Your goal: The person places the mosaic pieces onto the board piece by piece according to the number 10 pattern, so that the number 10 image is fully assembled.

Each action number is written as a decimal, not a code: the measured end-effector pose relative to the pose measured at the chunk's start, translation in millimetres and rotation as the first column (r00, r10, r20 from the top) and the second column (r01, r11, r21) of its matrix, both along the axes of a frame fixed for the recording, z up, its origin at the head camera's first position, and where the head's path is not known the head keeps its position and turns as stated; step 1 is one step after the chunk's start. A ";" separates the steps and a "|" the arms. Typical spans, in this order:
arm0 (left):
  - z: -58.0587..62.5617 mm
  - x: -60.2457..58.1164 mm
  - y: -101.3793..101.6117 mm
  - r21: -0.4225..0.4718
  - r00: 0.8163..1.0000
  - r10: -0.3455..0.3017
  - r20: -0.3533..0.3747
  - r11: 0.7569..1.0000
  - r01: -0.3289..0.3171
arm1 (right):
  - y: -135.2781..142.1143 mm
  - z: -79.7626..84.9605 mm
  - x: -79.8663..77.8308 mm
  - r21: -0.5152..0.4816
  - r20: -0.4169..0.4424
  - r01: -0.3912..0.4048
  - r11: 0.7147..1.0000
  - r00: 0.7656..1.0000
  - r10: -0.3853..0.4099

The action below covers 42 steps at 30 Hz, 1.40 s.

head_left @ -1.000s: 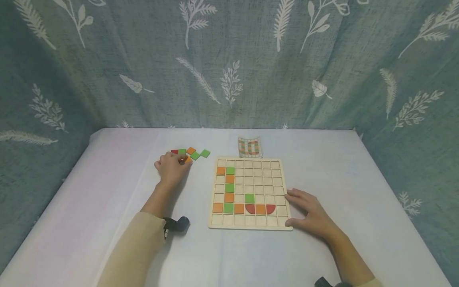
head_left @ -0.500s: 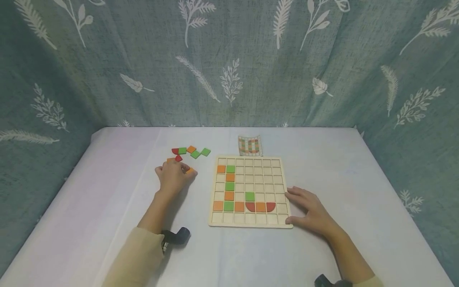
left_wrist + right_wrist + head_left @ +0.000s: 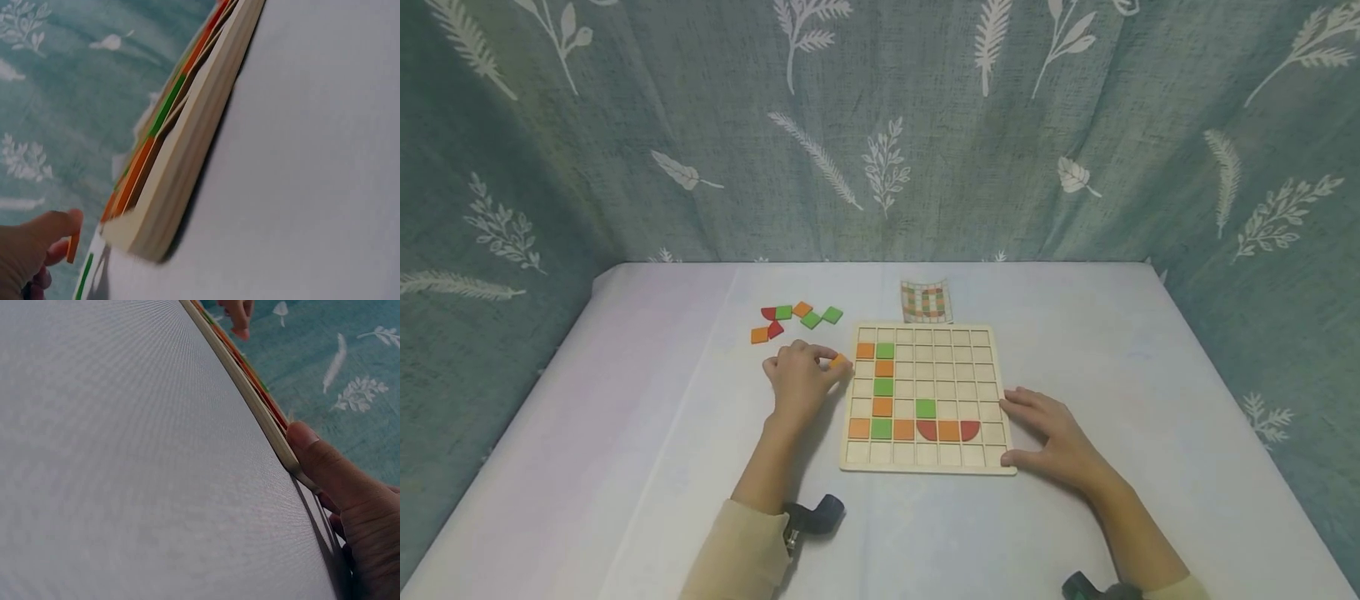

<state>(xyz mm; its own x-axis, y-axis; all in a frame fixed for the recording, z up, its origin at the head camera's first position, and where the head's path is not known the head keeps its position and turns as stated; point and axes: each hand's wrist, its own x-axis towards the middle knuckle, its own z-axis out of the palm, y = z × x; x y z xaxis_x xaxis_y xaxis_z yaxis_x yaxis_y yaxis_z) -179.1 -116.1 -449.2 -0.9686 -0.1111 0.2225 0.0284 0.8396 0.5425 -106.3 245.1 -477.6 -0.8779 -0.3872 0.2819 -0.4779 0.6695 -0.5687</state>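
Between thumb and fingers my left hand (image 3: 801, 379) pinches an orange square tile (image 3: 837, 361), right by the left edge of the wooden grid board (image 3: 940, 358); the left wrist view shows this tile (image 3: 73, 248) on edge, lifted near the board's corner. Orange and green squares fill part of the board's left columns and a lower row, along with two red quarter-round pieces (image 3: 927, 430) and a lone green square (image 3: 926, 408). My right hand (image 3: 1056, 437) rests against the board's right edge, fingers spread, its thumb (image 3: 306, 437) at the near corner.
Left of the board lie several loose tiles: green squares (image 3: 832, 315), orange squares (image 3: 760, 335) and red pieces (image 3: 776, 330). A small patterned card (image 3: 926, 301) sits behind the board. A leaf-print curtain (image 3: 880, 133) hangs along the white table's (image 3: 625, 375) far edge.
My left hand has drawn an orange tile out of the loose tiles and carried it right and nearer to the board's left edge. My right hand stays at the board's right edge.
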 end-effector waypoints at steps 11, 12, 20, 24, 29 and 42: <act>1.2 9.5 36.6 0.009 0.986 -0.154 -0.057 0.988 0.155 | 0.4 1.4 1.4 -0.012 0.005 0.006 1.000 1.000 -0.006; 1.0 10.8 40.9 0.009 0.982 -0.178 -0.070 0.984 0.179 | 0.8 1.0 1.8 -0.016 0.009 0.006 1.000 1.000 -0.006; 2.6 18.3 69.5 0.044 0.949 -0.312 -0.043 0.949 0.314 | 4.2 -2.4 3.0 -0.021 -0.023 0.001 1.000 1.000 -0.001; 1.6 18.9 76.3 0.050 0.940 -0.340 -0.033 0.939 0.341 | 2.5 -1.9 1.0 -0.016 -0.035 -0.007 1.000 0.999 0.006; -3.0 17.8 84.1 0.060 0.927 -0.375 0.004 0.926 0.374 | -0.1 -1.4 0.3 -0.021 -0.028 -0.006 1.000 1.000 0.006; -5.6 14.5 91.8 0.096 0.935 -0.341 0.101 0.939 0.332 | 0.0 -1.0 0.4 -0.019 -0.024 -0.008 1.000 1.000 0.007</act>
